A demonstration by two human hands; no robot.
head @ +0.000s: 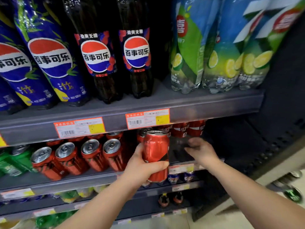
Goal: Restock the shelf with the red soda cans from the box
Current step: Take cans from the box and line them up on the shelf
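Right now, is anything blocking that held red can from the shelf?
Only the person's own right hand, reaching into the dark gap on the can shelf beside the held red soda can. Other red cans stand at the gap's back; its front looks free.

Grey shelving unit (pixel 214 103) fills the view, orange-and-yellow price tags (pixel 79 127) along its front edge. Right of it stands a dark perforated side panel (pixel 272 138), with pale floor (pixel 204 220) at its foot.
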